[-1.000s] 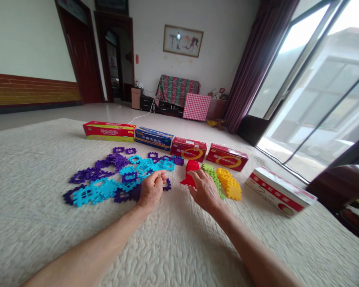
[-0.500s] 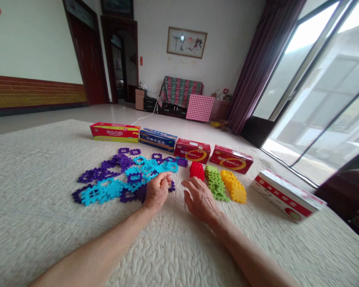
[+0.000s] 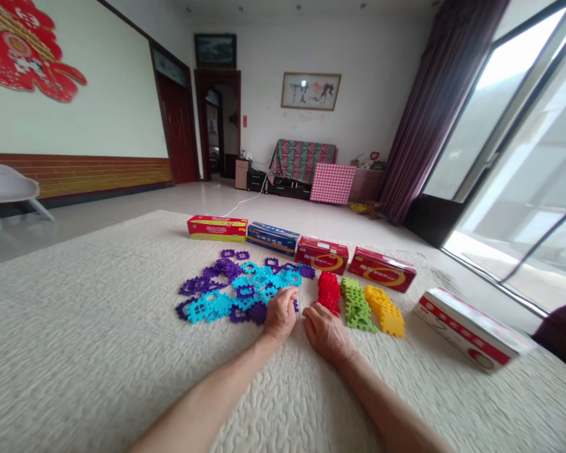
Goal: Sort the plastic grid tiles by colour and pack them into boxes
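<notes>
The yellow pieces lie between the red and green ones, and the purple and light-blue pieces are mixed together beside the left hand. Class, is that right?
Not quite: the head view shows the green pieces in the middle, between the red pieces and the yellow pieces. The purple pieces and light-blue pieces are indeed mixed beside the left hand.

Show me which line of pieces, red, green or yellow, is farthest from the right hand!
The yellow line: the green line lies between it and the red line, whose near end is close beside the right hand.
</notes>
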Tool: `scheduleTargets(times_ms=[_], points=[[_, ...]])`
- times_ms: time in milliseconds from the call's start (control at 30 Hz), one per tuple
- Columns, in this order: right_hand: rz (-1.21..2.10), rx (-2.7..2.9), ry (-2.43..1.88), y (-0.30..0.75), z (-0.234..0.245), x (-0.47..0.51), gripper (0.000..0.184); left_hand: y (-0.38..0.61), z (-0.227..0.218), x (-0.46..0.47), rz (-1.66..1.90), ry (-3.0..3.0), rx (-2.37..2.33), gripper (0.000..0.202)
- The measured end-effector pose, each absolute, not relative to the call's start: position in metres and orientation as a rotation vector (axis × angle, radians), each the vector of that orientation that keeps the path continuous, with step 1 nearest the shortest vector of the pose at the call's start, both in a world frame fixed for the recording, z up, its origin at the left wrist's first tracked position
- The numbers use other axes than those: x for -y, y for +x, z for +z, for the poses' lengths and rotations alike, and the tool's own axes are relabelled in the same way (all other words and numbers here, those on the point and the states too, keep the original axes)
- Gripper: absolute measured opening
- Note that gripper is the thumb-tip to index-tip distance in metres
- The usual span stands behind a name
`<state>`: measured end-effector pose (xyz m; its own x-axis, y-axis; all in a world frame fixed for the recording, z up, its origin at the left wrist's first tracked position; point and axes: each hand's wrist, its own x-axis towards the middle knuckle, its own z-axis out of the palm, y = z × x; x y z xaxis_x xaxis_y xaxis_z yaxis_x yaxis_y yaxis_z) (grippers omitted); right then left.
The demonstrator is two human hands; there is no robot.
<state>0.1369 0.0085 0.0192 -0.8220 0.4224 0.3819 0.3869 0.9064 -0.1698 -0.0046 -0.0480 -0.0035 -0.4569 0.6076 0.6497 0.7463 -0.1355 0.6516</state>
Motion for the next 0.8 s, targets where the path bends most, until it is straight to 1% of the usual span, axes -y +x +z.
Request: scheduleTargets(times_ms=[200, 300, 433, 600, 800], points=[[0.0, 2.698, -0.761, 0.134, 0.024, 0.001, 0.021, 0.002, 0.0, 0.057, -1.378, -1.627, 1.988, 0.039], [-0.004, 2.694, -0.903, 0.13, 0.027, 0.008, 0.02, 0.001, -0.001, 0.068, -1.269, -1.653, 2.061, 0.039], [0.009, 2.64, -1.01, 0.123, 0.031, 0.018, 0.023, -0.003, 0.001, 0.093, -1.12, -1.818, 2.02, 0.037], [0.046, 2.54, -1.165, 0.11, 0.032, 0.03, 0.027, -0.011, 0.008, 0.124, -1.022, -1.843, 1.978, 0.036], [0.065, 2.392, -1.293, 0.103, 0.025, 0.049, 0.032, -0.047, 0.008, 0.152, -1.04, -1.672, 1.934, 0.041]])
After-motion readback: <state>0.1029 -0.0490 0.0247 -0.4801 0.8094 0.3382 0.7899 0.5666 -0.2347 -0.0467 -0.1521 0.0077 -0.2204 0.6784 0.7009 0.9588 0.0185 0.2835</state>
